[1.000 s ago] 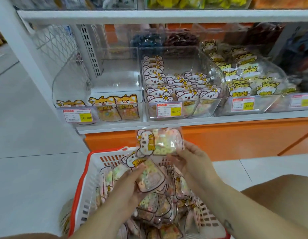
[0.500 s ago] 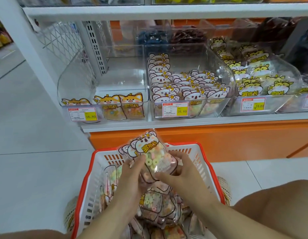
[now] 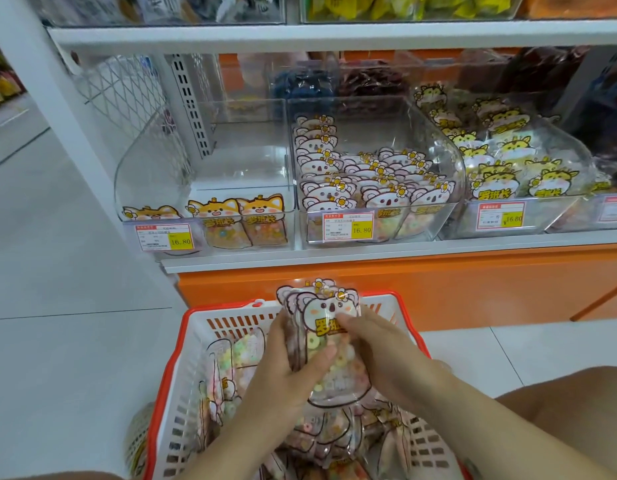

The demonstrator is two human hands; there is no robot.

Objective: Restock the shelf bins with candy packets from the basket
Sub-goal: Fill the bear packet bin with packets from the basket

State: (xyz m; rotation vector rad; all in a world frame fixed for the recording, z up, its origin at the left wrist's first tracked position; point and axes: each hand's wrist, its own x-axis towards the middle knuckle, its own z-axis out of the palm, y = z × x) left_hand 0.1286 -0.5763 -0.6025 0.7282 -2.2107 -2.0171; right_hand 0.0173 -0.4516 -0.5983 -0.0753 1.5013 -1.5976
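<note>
Both hands, left hand and right hand, grip stacked koala candy packets above the basket — how many is unclear. The tilted stack of 0.5 s ago now stands upright.

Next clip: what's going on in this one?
A person's left hand and right hand together hold a small stack of clear koala-faced candy packets over the red-rimmed white plastic basket, which holds more packets. On the shelf ahead, the middle clear plastic bin is partly filled with matching koala packets. The left clear plastic bin has only a few fox-faced packets at its front.
</note>
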